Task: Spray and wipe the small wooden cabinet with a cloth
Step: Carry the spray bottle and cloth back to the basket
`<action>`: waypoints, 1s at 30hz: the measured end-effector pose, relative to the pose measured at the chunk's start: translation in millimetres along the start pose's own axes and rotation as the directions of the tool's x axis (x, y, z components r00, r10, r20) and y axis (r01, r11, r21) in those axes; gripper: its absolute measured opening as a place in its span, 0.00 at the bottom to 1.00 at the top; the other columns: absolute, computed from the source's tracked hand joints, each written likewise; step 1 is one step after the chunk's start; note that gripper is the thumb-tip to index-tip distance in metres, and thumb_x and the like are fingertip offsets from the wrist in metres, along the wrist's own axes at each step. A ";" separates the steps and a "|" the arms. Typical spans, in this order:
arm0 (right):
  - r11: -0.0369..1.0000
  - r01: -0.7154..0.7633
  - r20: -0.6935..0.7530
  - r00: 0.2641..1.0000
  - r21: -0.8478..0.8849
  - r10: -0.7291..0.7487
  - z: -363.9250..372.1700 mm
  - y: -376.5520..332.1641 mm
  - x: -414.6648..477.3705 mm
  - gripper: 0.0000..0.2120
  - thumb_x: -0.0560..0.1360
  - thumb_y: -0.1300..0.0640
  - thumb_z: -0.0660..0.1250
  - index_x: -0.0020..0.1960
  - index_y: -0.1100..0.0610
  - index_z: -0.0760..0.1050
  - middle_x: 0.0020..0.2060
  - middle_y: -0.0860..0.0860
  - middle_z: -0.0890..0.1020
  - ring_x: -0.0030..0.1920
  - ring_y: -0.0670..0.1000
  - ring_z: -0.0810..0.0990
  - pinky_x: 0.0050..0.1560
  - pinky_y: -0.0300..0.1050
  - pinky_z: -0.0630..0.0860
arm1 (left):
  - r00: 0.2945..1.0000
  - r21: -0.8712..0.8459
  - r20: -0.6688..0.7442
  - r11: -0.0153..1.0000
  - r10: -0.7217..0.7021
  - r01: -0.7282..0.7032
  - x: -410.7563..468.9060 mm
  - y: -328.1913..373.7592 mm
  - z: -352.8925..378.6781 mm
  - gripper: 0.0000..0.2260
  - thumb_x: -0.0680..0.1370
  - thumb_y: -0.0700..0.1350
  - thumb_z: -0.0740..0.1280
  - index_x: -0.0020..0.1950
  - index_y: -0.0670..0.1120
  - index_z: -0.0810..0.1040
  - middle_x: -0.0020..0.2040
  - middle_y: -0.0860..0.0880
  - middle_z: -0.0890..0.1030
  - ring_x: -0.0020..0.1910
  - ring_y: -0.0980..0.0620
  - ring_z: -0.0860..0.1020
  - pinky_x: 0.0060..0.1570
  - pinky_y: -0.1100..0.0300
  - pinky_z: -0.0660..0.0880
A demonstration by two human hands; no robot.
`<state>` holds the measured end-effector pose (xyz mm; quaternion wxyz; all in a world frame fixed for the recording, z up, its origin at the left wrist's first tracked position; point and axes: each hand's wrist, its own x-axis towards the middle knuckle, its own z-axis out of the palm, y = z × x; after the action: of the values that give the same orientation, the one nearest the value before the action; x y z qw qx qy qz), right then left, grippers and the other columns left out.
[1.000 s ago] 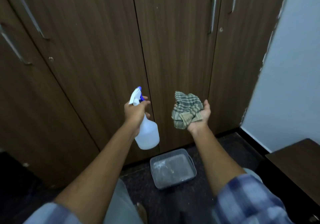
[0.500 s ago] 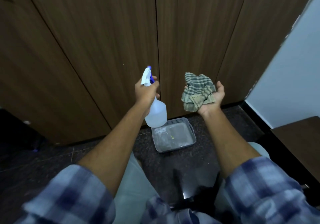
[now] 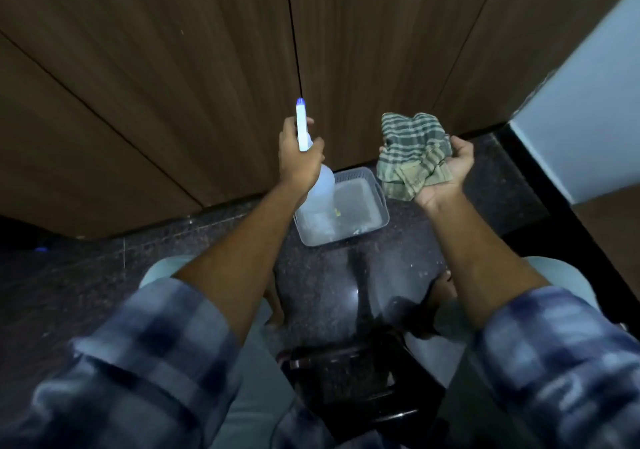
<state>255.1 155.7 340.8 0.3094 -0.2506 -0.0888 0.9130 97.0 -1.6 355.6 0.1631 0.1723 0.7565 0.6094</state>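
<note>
My left hand (image 3: 300,157) grips a clear spray bottle (image 3: 317,194) with a white and blue nozzle that points at the dark wooden doors (image 3: 214,53) ahead. My right hand (image 3: 448,171) is turned palm up and holds a crumpled green checked cloth (image 3: 414,152) near the bottom of the doors. A corner of a dark wooden surface (image 3: 613,220) shows at the right edge, below the pale wall.
A small grey plastic basket (image 3: 375,202) sits on the dark speckled floor (image 3: 69,275) at the foot of the doors, partly behind the bottle. A pale wall (image 3: 588,129) with a black skirting stands to the right. A dark stool (image 3: 349,376) is under me.
The view has tilted down, so the door handles are out of frame and the floor and my legs show. Both hands have sunk toward the base of the doors, still holding bottle and cloth.
</note>
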 end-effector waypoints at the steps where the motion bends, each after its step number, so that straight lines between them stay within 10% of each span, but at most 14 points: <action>1: 1.000 -0.001 -0.019 1.000 -0.001 0.001 -11.3 0.8 11.1 0.34 0.72 0.44 0.58 0.74 0.60 0.68 0.73 0.62 0.69 0.71 0.66 0.68 0.67 0.71 0.64 | 1.000 0.019 0.001 1.000 0.005 -0.005 7.8 -16.1 4.3 0.12 0.75 0.39 0.68 0.57 0.49 0.75 0.47 0.45 0.75 0.36 0.51 0.78 0.39 0.53 0.81; 8: 1.000 -0.019 -0.181 0.983 0.006 0.020 -96.6 19.4 99.2 0.23 0.72 0.46 0.60 0.60 0.59 0.74 0.62 0.61 0.74 0.65 0.62 0.70 0.70 0.59 0.63 | 1.000 0.062 0.004 0.998 -0.007 0.007 56.7 -135.4 32.0 0.13 0.80 0.33 0.67 0.63 0.33 0.71 0.43 0.54 0.77 0.41 0.67 0.80 0.48 0.71 0.74; 17: 0.938 -0.224 -0.145 0.971 -0.265 0.191 -201.1 63.1 203.5 0.24 0.69 0.63 0.61 0.64 0.65 0.70 0.53 0.60 0.75 0.53 0.59 0.74 0.59 0.53 0.70 | 0.996 0.133 -0.006 0.987 -0.090 0.090 96.5 -286.8 79.9 0.17 0.79 0.46 0.69 0.64 0.40 0.72 0.50 0.48 0.81 0.53 0.45 0.82 0.60 0.44 0.79; 21: 0.820 -0.288 -0.321 0.937 -0.494 0.136 -248.8 78.3 241.6 0.27 0.61 0.62 0.64 0.61 0.66 0.75 0.53 0.63 0.79 0.51 0.62 0.80 0.55 0.57 0.78 | 0.997 0.183 -0.007 0.980 -0.077 0.077 104.9 -326.9 97.6 0.16 0.80 0.44 0.71 0.63 0.37 0.73 0.48 0.60 0.78 0.51 0.58 0.82 0.60 0.44 0.80; 24: 0.679 -0.231 -0.432 0.891 -0.697 -0.141 -276.5 90.4 271.4 0.22 0.60 0.66 0.64 0.54 0.66 0.78 0.49 0.64 0.81 0.48 0.63 0.82 0.51 0.66 0.79 | 0.999 0.228 -0.034 0.972 -0.043 0.049 113.0 -349.1 107.3 0.10 0.80 0.35 0.71 0.59 0.38 0.74 0.48 0.59 0.76 0.50 0.69 0.78 0.58 0.62 0.76; 27: 0.440 -0.189 -0.336 0.897 -0.878 -0.287 -292.4 110.7 295.2 0.17 0.71 0.64 0.63 0.58 0.66 0.76 0.51 0.58 0.82 0.51 0.57 0.82 0.53 0.58 0.80 | 0.999 0.255 0.007 0.966 -0.052 0.048 116.9 -375.1 113.8 0.10 0.81 0.39 0.71 0.59 0.36 0.75 0.53 0.45 0.83 0.57 0.56 0.80 0.62 0.69 0.73; 30: -0.161 -0.118 -0.076 0.967 -0.980 -0.244 -311.3 132.6 313.3 0.28 0.75 0.63 0.63 0.75 0.62 0.65 0.72 0.58 0.71 0.71 0.57 0.70 0.72 0.55 0.68 | 0.998 0.258 0.009 0.964 -0.062 0.058 115.6 -399.0 116.1 0.12 0.81 0.44 0.71 0.60 0.40 0.75 0.59 0.43 0.83 0.60 0.64 0.79 0.61 0.76 0.68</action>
<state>131.7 243.7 -94.8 0.0624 -0.4990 -0.7264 0.4685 22.6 73.1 -62.7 0.1642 0.1743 0.8328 0.4992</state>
